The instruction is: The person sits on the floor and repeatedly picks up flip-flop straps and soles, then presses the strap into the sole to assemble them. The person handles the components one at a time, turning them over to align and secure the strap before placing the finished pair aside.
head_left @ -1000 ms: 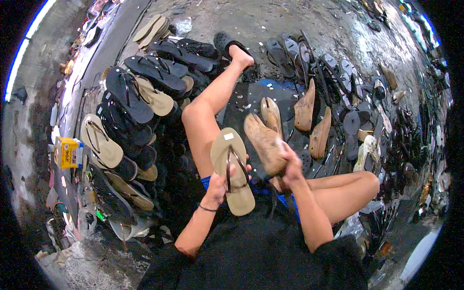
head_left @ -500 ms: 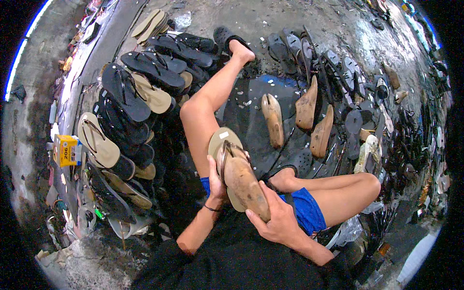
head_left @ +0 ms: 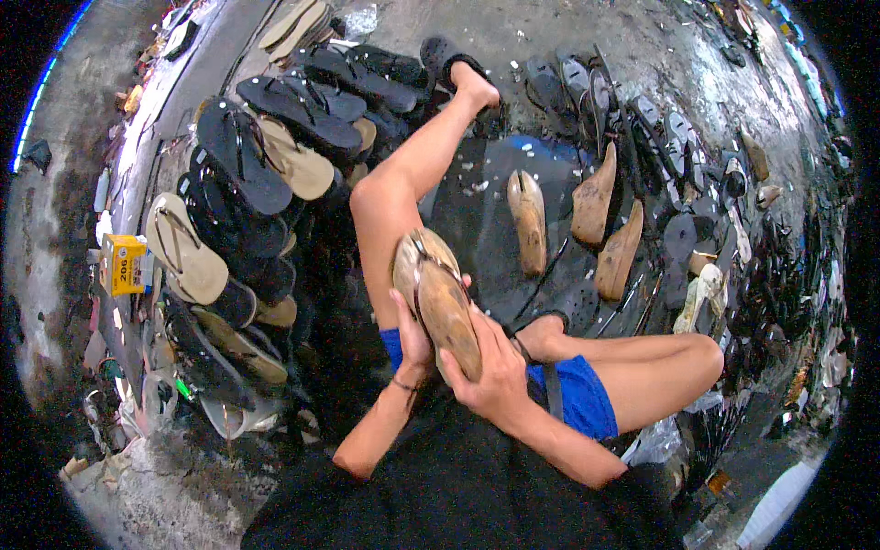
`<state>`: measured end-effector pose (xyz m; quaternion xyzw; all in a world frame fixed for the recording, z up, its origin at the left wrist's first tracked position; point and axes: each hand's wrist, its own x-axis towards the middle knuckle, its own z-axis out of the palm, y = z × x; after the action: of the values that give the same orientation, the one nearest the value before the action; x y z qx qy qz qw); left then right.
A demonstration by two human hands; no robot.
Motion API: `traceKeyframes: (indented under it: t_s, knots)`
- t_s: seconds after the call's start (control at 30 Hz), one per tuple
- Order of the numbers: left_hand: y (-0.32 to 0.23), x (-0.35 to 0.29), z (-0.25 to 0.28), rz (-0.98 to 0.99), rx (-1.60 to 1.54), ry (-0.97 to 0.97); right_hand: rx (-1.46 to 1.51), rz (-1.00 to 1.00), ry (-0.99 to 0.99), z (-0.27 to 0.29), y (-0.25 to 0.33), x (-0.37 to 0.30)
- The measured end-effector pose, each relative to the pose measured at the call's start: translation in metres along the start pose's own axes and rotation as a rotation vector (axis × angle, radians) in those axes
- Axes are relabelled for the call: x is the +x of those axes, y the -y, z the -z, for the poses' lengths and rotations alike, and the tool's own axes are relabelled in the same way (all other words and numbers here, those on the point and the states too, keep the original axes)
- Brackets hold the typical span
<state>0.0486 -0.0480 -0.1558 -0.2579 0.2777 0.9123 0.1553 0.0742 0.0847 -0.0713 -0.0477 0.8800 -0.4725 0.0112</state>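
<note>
A worn wooden shoe last (head_left: 447,307) lies over my lap, its slotted toe pointing away from me. It sits through the dark straps (head_left: 429,269) of a beige flip-flop, whose sole is mostly hidden under it. My left hand (head_left: 414,337) is wrapped round the flip-flop's left side, with fingertips showing past the far edge. Closed over the heel end of the last, my right hand (head_left: 490,365) has its thumb on the near side. Another wooden last (head_left: 528,225) lies on the dark mat ahead, with two more lasts (head_left: 594,197) (head_left: 620,252) to its right.
To the left are piled black flip-flops (head_left: 243,151) and beige ones (head_left: 188,247), beside a yellow box (head_left: 126,264). Beige soles (head_left: 293,29) are stacked at the far left. Grey shoe-shaped pieces (head_left: 678,137) and thin tools (head_left: 626,305) lie on the right, with scattered scraps beyond.
The last has slid farther forward through the straps, its toe now near the flip-flop's front end. My right hand has moved up and slightly left with it. The view has shifted slightly.
</note>
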Motion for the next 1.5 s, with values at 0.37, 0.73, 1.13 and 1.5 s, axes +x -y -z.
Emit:
traceKeyframes:
  t_s: [0.37,0.73,1.13,1.5]
  knots:
    - [-0.038,0.017,-0.069,-0.251,0.621,0.009,-0.190,0.134,-0.218,0.017,-0.009,0.030]
    - [-0.057,0.005,-0.082,-0.078,0.653,0.138,0.005,0.008,0.136,0.030,-0.028,0.006]
    - [-0.054,-0.122,-0.092,0.107,0.425,0.391,1.127,-0.483,0.382,0.075,-0.004,-0.074]
    - [-0.087,-0.124,-0.152,-0.391,1.028,0.497,1.330,-0.342,0.468,0.059,0.004,-0.025]
